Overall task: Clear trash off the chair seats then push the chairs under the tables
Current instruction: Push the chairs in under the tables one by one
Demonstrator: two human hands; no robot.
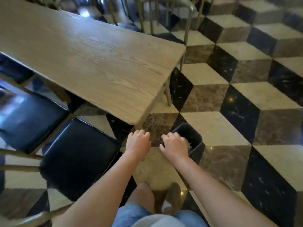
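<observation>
Two hands out front, both w/ fingers loosely curled, neither holding anything I can see. Right hand (174, 145) hangs over the rim of the small black plastic bin (196, 140) on the floor; pale crumpled trash (188, 144) sits inside, prob. why the bin is parked just beside the seats. Left hand (138, 142) hovers near the light wooden surface (91, 59) corner. Nearest black padded chair seat (78, 156) looks bare but stands out from under the surface, so pushing in seems next.
</observation>
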